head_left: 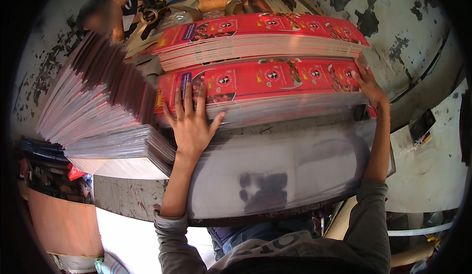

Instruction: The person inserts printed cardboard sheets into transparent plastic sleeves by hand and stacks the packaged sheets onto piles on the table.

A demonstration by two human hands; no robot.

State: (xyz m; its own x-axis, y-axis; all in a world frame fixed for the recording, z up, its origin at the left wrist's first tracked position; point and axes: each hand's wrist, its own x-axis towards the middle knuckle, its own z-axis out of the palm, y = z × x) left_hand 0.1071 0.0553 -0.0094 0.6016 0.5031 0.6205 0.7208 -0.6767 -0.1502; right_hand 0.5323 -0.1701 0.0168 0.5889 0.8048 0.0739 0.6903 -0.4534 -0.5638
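A near stack of long red printed sheets (255, 80) lies across the table in front of me, its pale layered edges facing me. My left hand (189, 121) rests on its left front part, fingers spread and stretched out. At the stack's right end is my right hand (371, 88), fingers reaching over the far side of the corner and thumb apart on top. Nearer to me, a smooth grey, shiny sheet (295, 171) covers the table's front part. Left of my left hand stands a big fanned pile of thin sheets (113, 144) with pale edges.
A second stack of red printed sheets (255, 26) lies just behind the near one. The worn table top (128, 193) shows at the front left. At the far left is another person (101, 16), near a roll of tape (149, 16). Peeling walls (388, 23) stand close at the right.
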